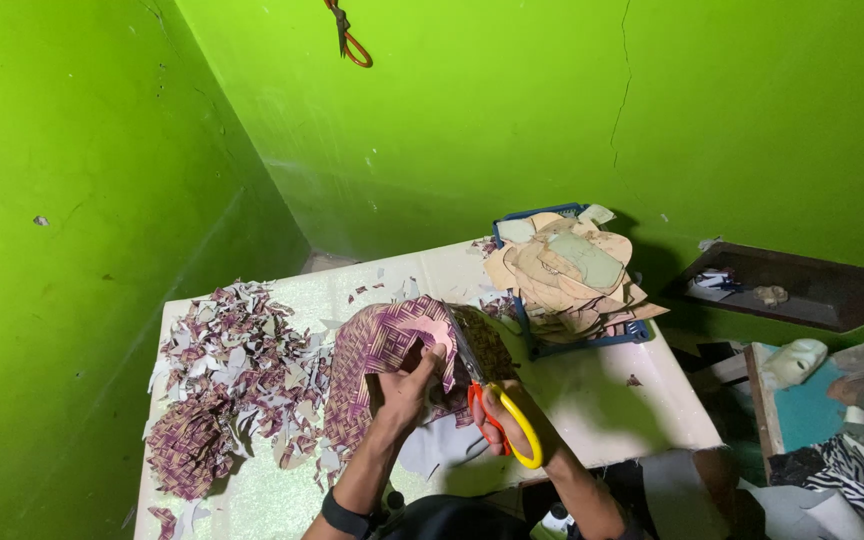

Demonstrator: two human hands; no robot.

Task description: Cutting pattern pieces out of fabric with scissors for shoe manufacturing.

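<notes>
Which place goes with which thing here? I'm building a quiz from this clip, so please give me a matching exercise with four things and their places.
Things:
1. scissors
2. patterned sheet
3. pile of offcuts
4. blue tray of tan cutouts

Places:
A. heaped on the table's left part
B. in the right hand
C. at the table's far right corner
D. gripped by the left hand at the table's middle

Pairs: 1-B, 2-D, 3-A, 4-C
</notes>
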